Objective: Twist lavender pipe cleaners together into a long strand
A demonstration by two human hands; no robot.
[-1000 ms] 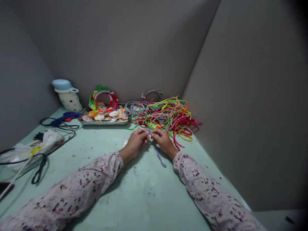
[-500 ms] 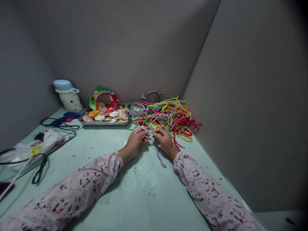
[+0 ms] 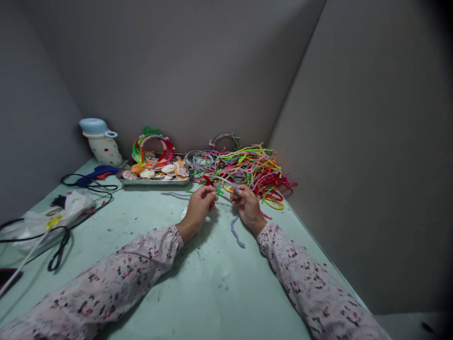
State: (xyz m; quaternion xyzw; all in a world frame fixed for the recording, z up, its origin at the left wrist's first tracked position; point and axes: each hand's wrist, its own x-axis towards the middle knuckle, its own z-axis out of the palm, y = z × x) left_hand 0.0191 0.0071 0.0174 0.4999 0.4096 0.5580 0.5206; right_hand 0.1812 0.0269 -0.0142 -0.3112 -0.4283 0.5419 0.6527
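Observation:
My left hand (image 3: 202, 202) is closed in a pinch. A thin grey-lavender pipe cleaner (image 3: 174, 194) shows on its left side, and a greyish strand runs from its fingertips towards the other hand. My right hand (image 3: 247, 204), a short way to the right, has its fingers closed on a lavender pipe cleaner (image 3: 235, 188). A pale curved strand (image 3: 223, 180) arches up and left from its fingertips. Below that hand a lavender length (image 3: 236, 232) bends down over the table; whether it joins the held piece is hidden. Fingers cover the place where the strands meet.
Behind my hands lies a heap of colourful pipe cleaners (image 3: 253, 165), beside coiled grey wire (image 3: 198, 160). A metal tray (image 3: 155, 182) holds shells and several wrapped hoops (image 3: 136, 148). A bottle (image 3: 103, 148), black cable (image 3: 56, 255) and plastic bag (image 3: 76, 204) are on the left.
My hands have moved apart, the right one shifting slightly right and turning its fingers up. A strand now shows left of my left hand, and a pale arc by my right fingertips.

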